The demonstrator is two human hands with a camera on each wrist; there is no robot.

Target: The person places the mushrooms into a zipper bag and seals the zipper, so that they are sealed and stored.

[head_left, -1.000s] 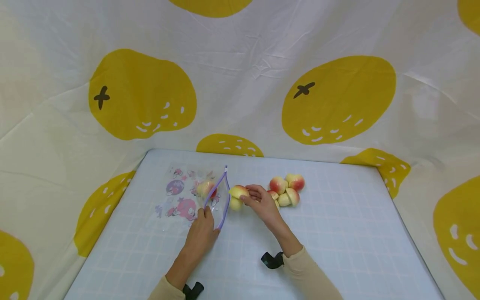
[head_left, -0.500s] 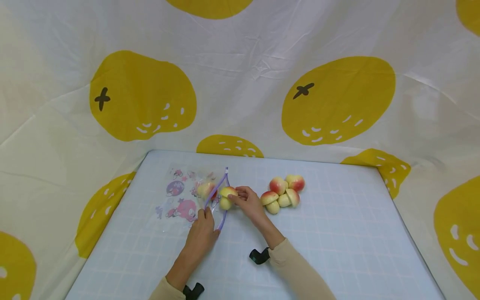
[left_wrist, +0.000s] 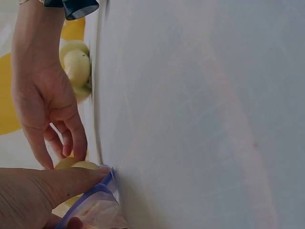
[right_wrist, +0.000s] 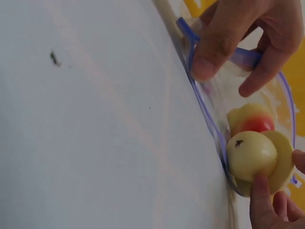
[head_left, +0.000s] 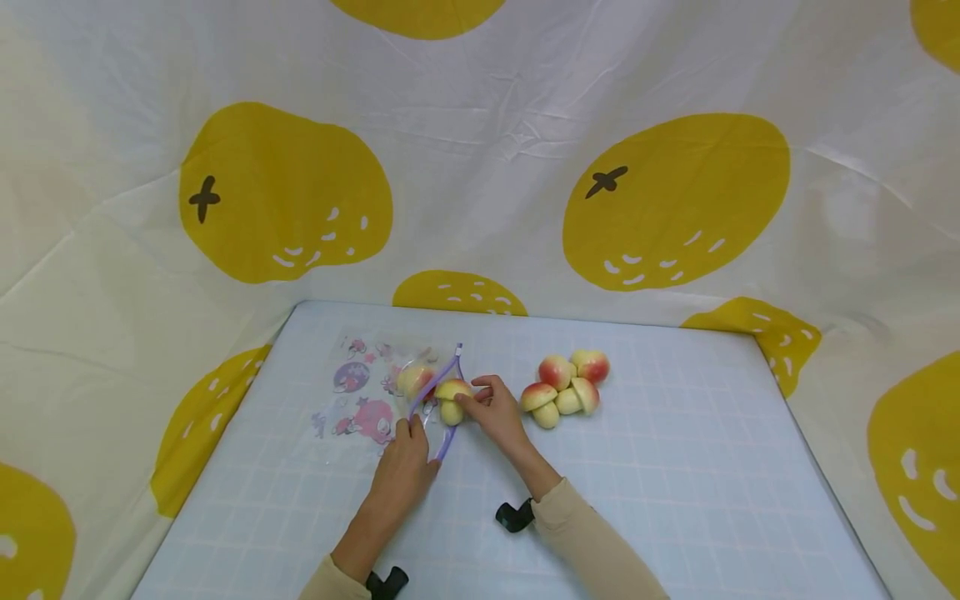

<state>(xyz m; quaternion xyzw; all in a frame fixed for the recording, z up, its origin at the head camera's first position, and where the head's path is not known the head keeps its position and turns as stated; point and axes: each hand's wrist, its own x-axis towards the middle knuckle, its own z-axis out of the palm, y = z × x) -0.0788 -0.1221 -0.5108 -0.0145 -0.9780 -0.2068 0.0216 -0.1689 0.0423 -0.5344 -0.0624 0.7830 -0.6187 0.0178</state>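
Note:
A clear zip bag [head_left: 371, 417] with pink and purple cartoon prints lies on the table, its purple-edged mouth spread apart on the right. My left hand [head_left: 405, 467] grips the near part of that purple edge between thumb and fingers. In my right hand [head_left: 498, 421], thumb and fingers pinch a toy mushroom [head_left: 452, 410] with a yellow-red cap and pale stem. It sits within the bag's mouth, stem end showing in the right wrist view, where the left thumb [right_wrist: 205, 69] presses the bag's edge. Another red-and-cream toy mushroom [right_wrist: 257, 121] lies deeper inside the bag.
Several more toy mushrooms [head_left: 557, 372] sit clustered on the table to the right of my right hand. The table [head_left: 675, 467] has a pale blue checked cover. Behind and beside it hangs a white cloth [head_left: 480, 183] with large yellow fruit prints.
My right hand has moved left with the mushroom, from outside the bag into its open mouth. The bag's zip end has shifted slightly toward me. The left hand keeps its grip.

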